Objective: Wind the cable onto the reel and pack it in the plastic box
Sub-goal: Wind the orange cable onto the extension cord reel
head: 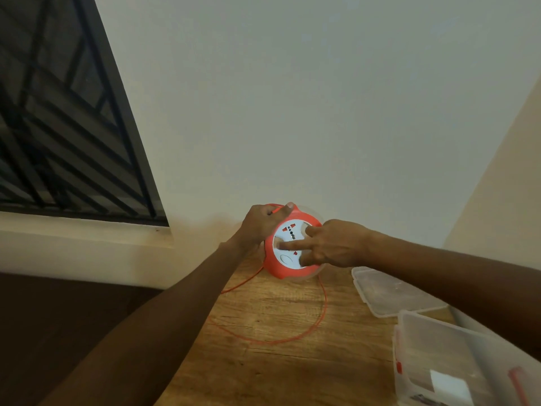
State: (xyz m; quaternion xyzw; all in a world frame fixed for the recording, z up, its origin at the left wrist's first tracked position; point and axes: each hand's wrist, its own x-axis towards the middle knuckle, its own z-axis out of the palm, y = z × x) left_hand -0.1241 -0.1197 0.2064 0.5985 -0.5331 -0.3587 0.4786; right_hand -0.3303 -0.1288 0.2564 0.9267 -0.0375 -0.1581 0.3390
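An orange reel [273,263] with a white socket face is held above the far end of the wooden table [281,367]. My left hand [262,222] grips its upper left rim, thumb up, with the thin orange cable [292,339] passing under the fingers. My right hand [330,244] lies across the white face, its straight fingers pressed into the recesses there. Loose cable hangs from the reel and loops over the tabletop. The clear plastic box [409,367] stands open at the right, with its lid [389,291] lying flat behind it.
A cream wall rises right behind the table. At the left is a dark window with a metal grille [58,127] above a pale sill. A white label and red clips show on the box.
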